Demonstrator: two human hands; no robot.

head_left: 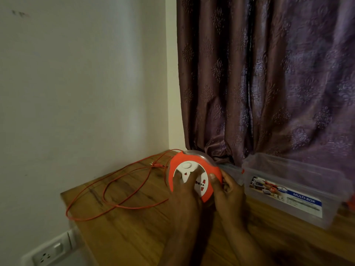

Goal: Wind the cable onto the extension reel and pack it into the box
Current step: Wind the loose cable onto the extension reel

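Holding the orange reel [194, 175] up on edge over the desk [134, 233], both hands grip it: left hand [185, 196] with fingers spread on the white socket face, right hand [228, 191] curled round the right rim. The red cable [107, 189] sprawls loose on the left, and the clear plastic box [288, 187] sits just right by the curtain [269, 73].

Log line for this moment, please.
phase: winding | both hands hold reel | cable loose on table | box empty
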